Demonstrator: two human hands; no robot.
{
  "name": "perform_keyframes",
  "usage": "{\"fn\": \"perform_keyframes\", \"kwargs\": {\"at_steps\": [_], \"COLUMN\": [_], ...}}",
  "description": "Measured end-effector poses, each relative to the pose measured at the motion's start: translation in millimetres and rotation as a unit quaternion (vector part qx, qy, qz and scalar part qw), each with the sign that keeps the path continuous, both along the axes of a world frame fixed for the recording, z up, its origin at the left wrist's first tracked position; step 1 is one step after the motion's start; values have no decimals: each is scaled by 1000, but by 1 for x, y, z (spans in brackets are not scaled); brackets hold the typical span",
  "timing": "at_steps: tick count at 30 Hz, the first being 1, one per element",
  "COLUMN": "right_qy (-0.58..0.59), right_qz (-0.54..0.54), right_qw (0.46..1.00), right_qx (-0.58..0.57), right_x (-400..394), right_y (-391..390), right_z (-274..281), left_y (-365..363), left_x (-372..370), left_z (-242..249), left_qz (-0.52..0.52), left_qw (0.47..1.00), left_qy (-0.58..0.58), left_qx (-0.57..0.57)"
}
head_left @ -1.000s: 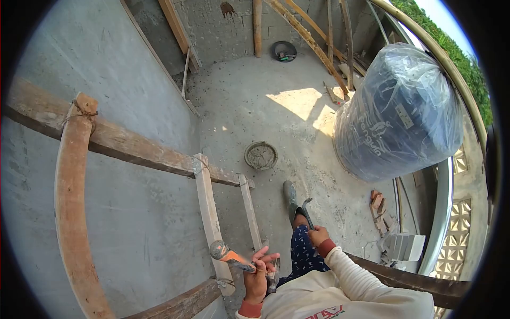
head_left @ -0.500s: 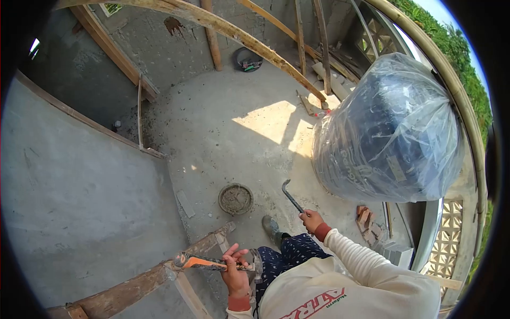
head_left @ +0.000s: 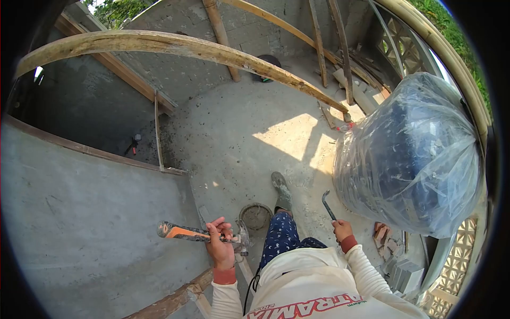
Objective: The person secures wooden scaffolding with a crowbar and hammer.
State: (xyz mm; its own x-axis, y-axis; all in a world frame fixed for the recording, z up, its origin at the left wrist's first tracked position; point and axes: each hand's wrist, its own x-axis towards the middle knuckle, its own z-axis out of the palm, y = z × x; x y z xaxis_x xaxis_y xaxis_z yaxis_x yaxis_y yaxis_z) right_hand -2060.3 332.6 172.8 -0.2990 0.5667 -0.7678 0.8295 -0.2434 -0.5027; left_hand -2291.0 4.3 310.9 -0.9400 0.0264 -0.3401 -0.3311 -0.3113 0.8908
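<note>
Viewpoint: head camera looking steeply down at a person standing high above a concrete floor (head_left: 249,122), beside a smooth grey plastered wall (head_left: 79,223).
Left hand: left hand (head_left: 220,244) has its grip clenched around a hammer (head_left: 199,234) near the head end; the orange and black handle sticks out level to the left, over the wall's face.
Right hand: right hand (head_left: 342,229) has its grip grasping the lower end of a dark pry bar (head_left: 328,204), its hooked tip pointing up and away from the body.
Footing: one boot (head_left: 281,192) shows beyond the patterned trouser leg; what it stands on is hidden. Wooden scaffold rails (head_left: 175,300) run just below the left hand.
Below: round mortar pan (head_left: 255,215) lies on the floor just beside the hammer's head in the view, well beneath it.
Right side: large tank wrapped in clear plastic (head_left: 411,159) stands close to the pry bar.
Overhead: bowed wooden pole (head_left: 175,48) crosses the upper view.
Handling advice: with both hands full and no free hold, weight should probably stay centred. Sliding the left grip back toward the handle's end would likely give better swing control. Keeping the pry bar's hook clear of the plastic wrap seems wise.
</note>
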Motion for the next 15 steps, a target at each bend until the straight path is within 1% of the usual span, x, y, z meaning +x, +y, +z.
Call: {"fn": "perform_keyframes", "kwargs": {"at_steps": [2, 3, 4, 5, 6, 7, 8, 9, 10, 11, 12, 13, 15], "right_qy": [49, 79, 101, 75, 66, 107, 103, 103, 160, 185, 246, 119, 219], "right_qz": [17, 73, 85, 109, 161, 208, 254, 281, 294, 293, 297, 401, 378], "right_qw": [998, 991, 986, 986, 979, 958, 945, 940, 924, 920, 898, 903, 887], "right_qx": [34, 83, 97, 98, 107, 168, 176, 166, 185, 184, 210, 102, 152], "right_x": [-30, -41, -66, -96, -121, -149, -187, -219, -242, -268, -289, -324, -359], "right_y": [15, 26, 33, 41, 56, 64, 71, 82, 94, 105, 121, 120, 126], "right_z": [-30, -64, -68, -61, -73, -75, -47, -41, -61, -70, -101, -13, -41], "left_y": [14, 19, 27, 33, 42, 55, 66, 77, 87, 91, 98, 106, 112], "left_x": [-37, -56, -76, -94, -114, -133, -152, -170, -187, -203, -220, -232, -251], "left_z": [-1, -6, -12, -16, -18, -13, -9, 1, 8, 4, 13, 23, 38], "left_qz": [22, 26, 34, 40, 51, 71, 87, 102, 105, 99, 108, 112, 130], "left_qw": [1000, 999, 999, 998, 997, 996, 994, 991, 991, 992, 991, 990, 989], "left_qy": [-14, -25, -31, -43, -51, -51, -57, -78, -73, -78, -79, -82, -60], "left_qx": [-11, -16, -19, -24, -26, -29, -39, -41, -40, -24, -18, -13, 25]}}
